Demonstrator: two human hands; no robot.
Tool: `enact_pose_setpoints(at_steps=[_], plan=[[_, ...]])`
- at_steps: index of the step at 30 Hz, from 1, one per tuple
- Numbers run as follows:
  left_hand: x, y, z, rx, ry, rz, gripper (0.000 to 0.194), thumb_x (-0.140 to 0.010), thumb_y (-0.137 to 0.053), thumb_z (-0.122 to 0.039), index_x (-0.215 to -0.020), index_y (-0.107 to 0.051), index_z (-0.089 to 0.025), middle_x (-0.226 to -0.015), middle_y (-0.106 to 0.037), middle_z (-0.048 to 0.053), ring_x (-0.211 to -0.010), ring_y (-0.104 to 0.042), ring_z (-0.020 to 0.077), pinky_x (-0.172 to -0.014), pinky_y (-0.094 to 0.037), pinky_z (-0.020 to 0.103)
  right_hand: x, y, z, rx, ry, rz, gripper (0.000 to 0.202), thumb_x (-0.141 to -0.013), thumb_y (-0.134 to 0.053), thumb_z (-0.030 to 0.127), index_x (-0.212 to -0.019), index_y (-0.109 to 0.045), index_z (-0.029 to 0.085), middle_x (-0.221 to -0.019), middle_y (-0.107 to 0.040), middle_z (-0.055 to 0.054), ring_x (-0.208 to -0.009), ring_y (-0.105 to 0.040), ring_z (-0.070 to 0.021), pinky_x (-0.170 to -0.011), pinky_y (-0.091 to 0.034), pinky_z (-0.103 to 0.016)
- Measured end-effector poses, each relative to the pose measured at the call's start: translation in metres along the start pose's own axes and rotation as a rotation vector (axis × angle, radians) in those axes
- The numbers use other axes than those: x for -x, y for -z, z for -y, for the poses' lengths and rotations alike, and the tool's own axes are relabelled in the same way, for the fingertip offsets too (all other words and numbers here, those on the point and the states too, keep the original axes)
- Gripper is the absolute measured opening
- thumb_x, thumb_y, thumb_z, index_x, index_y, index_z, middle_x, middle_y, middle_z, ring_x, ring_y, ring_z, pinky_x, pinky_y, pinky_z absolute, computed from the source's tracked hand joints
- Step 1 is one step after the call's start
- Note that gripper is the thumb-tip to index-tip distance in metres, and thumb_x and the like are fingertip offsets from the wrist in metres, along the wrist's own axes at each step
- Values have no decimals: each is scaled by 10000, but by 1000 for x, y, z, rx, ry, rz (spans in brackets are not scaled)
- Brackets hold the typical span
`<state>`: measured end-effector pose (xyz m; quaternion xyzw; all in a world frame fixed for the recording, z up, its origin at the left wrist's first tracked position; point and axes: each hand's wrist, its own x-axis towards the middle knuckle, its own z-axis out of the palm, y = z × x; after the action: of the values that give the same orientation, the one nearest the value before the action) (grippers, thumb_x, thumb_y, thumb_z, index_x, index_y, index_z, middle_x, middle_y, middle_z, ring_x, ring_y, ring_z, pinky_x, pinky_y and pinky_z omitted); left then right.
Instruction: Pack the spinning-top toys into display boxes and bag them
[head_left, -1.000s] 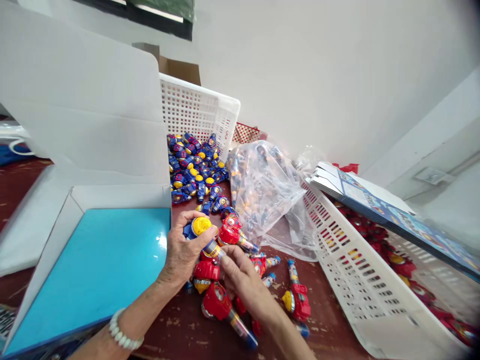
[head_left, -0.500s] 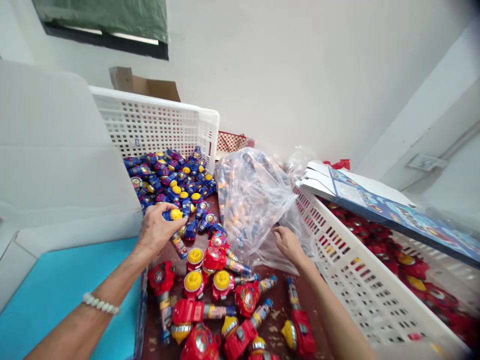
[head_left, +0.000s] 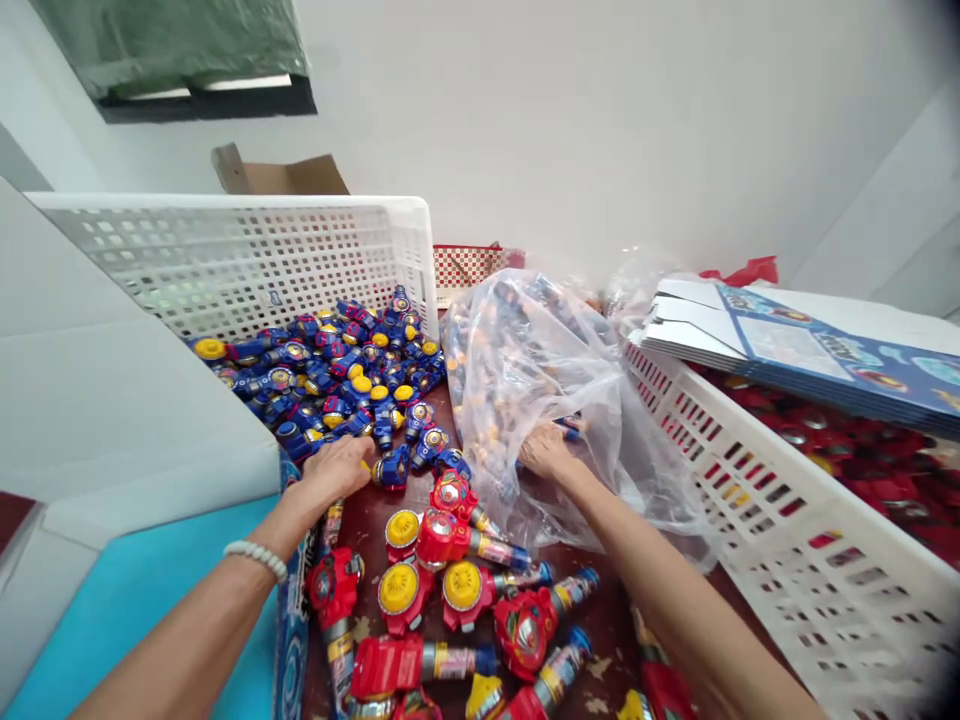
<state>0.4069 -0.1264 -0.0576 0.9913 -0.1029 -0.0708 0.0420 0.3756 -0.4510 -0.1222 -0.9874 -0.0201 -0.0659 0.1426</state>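
Observation:
My left hand (head_left: 341, 470) is at the near edge of a pile of blue toy pieces (head_left: 330, 375) with yellow knobs. Its fingers curl downward, and a bit of yellow shows at the fingertips; the rest of what they grip is hidden. My right hand (head_left: 546, 450) reaches into the mouth of a clear plastic bag (head_left: 517, 350) full of small printed tubes. Those fingers are bent and partly covered, so their hold cannot be made out. Between my arms lie several red toys (head_left: 525, 630) with printed tube handles, some with yellow discs, on the dark red tabletop (head_left: 600, 670).
A white crate (head_left: 405, 240) stands behind the blue pile. Another white crate (head_left: 750, 530) on the right holds red pieces, with flat printed cartons (head_left: 810, 350) across it. At left are a white carton flap (head_left: 135, 400) and a bright blue panel (head_left: 150, 600).
My right hand has gone from the bag's edge deeper into its opening. My left hand has turned downward, covering the blue piece seen in its fingers before. The view has shifted slightly.

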Motion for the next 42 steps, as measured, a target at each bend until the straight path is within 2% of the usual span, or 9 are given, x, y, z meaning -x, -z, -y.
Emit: enact_pose_setpoints(at_steps=[7, 11, 16, 20, 22, 25, 27, 35, 42], plan=[[18, -6, -13, 15, -226, 22, 726, -599, -581, -110, -1283, -516, -345, -1288, -587, 93, -1193, -473, 376, -994, -253, 634, 53, 8, -22, 46, 84, 37, 210, -893, -587, 236, -1067, -633, 129, -1211, -577, -132, -1171, -498, -277, -1025, -355, -510], [18, -12, -24, 119, -309, -3, 607, -578, -658, -128, -1161, -608, -290, -1229, -602, 111, -1174, -486, 369, -1017, -252, 588, 70, 25, -24, 2, 60, -1, 320, -845, -492, 145, -1136, -624, 136, -1258, -556, -162, -1188, -472, -288, -1012, -360, -448], [14, -7, -29, 359, -293, -84, 361, -535, -709, -175, -883, -639, -242, -868, -654, 50, -1055, -556, 353, -1017, -290, 520, 99, 51, -28, -61, -95, -79, 279, -879, -445, 244, -1063, -636, 158, -1060, -657, -127, -981, -599, -257, -859, -451, -347], [37, 10, -33, 661, -271, -102, 439, -674, -597, -309, -1100, -524, -230, -817, -641, 32, -843, -638, 277, -803, -473, 418, 135, 75, -5, -155, -267, -216, 429, -931, -422, 439, -1258, -493, 170, -1067, -670, -125, -937, -630, -290, -776, -461, -368], [58, 16, -38, 1007, -300, 34, 490, -701, -558, -331, -1169, -459, -226, -880, -651, 41, -753, -648, 229, -699, -506, 370, 151, 84, 23, -324, -252, -242, 423, -935, -421, 503, -1207, -493, 187, -1018, -676, -96, -884, -635, -264, -744, -459, -342], [93, 18, -48, 1655, -313, 429, 465, -659, -642, -310, -1092, -502, -211, -902, -647, 50, -659, -634, 180, -621, -511, 327, 164, 92, 70, -498, -54, -162, 328, -951, -440, 477, -1118, -535, 211, -976, -662, -53, -844, -615, -213, -738, -443, -304], [112, 15, -55, 1833, -270, 578, 400, -663, -702, -299, -1015, -540, -200, -864, -646, 41, -595, -612, 144, -569, -494, 285, 168, 91, 95, -527, 72, -130, 272, -955, -473, 421, -1116, -551, 217, -1011, -649, -46, -881, -600, -197, -772, -434, -297], [136, 6, -63, 1921, -220, 620, 214, -688, -667, -306, -813, -542, -186, -506, -552, -22, -328, -476, 101, -331, -333, 178, 177, 75, 122, -555, 302, -203, 239, -946, -516, 253, -1178, -534, 195, -1020, -618, -60, -910, -577, -183, -798, -445, -294], [140, 11, -67, 1961, -228, 617, 219, -665, -669, -312, -793, -540, -190, -494, -565, -19, -307, -468, 92, -301, -317, 154, 191, 71, 129, -594, 306, -304, 236, -938, -529, 218, -1173, -541, 203, -990, -620, -39, -886, -584, -155, -789, -448, -254]])
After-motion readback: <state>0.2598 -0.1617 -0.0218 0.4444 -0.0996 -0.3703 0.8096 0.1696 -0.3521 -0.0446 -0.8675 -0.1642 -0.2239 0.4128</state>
